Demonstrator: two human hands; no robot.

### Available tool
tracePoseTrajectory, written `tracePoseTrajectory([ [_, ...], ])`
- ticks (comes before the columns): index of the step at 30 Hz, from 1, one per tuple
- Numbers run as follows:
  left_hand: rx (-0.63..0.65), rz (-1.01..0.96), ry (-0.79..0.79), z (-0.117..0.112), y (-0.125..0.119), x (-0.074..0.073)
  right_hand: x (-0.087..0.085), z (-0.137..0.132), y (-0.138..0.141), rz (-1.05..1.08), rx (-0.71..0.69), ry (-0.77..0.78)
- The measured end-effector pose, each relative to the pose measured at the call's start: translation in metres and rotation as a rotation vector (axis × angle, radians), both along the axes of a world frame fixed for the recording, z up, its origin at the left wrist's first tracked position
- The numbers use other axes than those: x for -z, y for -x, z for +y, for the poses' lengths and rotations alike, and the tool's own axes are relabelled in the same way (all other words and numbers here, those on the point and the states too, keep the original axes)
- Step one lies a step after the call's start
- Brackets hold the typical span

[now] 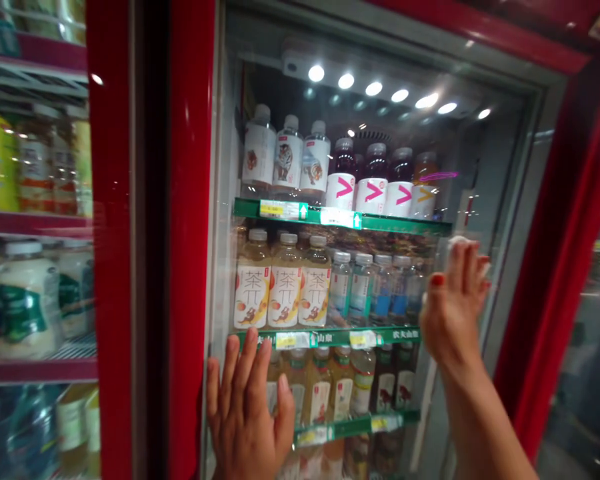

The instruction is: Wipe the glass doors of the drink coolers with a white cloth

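Note:
The glass door (405, 53) of a red-framed drinks fridge stands in front of me. My left hand (247, 413) is up at the lower left of the glass, fingers stretched and apart, with nothing in it. At the right side of the pane, my right hand (453, 307) presses a crumpled white cloth (459, 240) against the glass. Only bits of the cloth show around the fingers, so whether it is fabric or paper is unclear. Behind the glass, bottled drinks (283, 287) stand in rows on shelves with green edge strips (405, 223).
A red frame post (190, 200) runs down the left of the door, and another red post (545, 300) slants on the right. Further left, a neighbouring fridge holds more bottles (27, 293) on shelves. Bright lamps (373, 89) line the top inside.

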State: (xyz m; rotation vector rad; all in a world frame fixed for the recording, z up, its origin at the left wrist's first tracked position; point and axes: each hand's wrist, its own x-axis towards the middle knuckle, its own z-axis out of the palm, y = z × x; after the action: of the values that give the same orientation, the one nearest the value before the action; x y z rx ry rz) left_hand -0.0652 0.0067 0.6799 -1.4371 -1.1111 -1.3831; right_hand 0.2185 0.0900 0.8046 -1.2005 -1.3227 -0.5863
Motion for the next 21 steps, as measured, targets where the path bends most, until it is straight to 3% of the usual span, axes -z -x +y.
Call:
tracePoseTrajectory([
  [1, 0.004, -0.004, -0.006, 0.000, -0.001, 0.000, -0.005, 0.004, -0.006, 0.113, 0.014, -0.012],
  [3, 0.018, -0.010, -0.021, 0.000, -0.001, -0.002, -0.007, -0.001, 0.017, 0.161, 0.023, -0.050],
  [6, 0.049, 0.008, -0.034, -0.001, 0.002, -0.004, 0.017, -0.026, 0.092, -0.228, -0.072, -0.109],
  [8, 0.056, 0.023, -0.038, -0.002, 0.004, -0.005, 0.041, -0.039, 0.117, -0.556, -0.192, -0.179],
  [9, 0.050, 0.028, -0.043, -0.003, 0.004, -0.004, 0.052, -0.041, 0.111, -0.652, -0.216, -0.189],
  [11, 0.019, 0.029, -0.050, -0.002, 0.004, -0.003, 0.069, -0.033, 0.066, -0.623, -0.169, -0.154],
  [14, -0.039, -0.001, -0.039, 0.002, 0.000, 0.001, 0.089, -0.004, -0.030, -0.170, -0.023, -0.088],
  [16, -0.073, -0.022, -0.037, 0.005, -0.003, 0.003, 0.110, 0.010, -0.058, 0.094, 0.034, -0.085],
  [18, -0.089, -0.031, -0.048, 0.007, -0.004, 0.005, 0.144, 0.008, -0.035, 0.152, 0.050, -0.086],
  [21, -0.073, 0.000, -0.062, 0.005, -0.001, 0.008, 0.208, -0.021, 0.047, -0.152, -0.050, -0.150],
])
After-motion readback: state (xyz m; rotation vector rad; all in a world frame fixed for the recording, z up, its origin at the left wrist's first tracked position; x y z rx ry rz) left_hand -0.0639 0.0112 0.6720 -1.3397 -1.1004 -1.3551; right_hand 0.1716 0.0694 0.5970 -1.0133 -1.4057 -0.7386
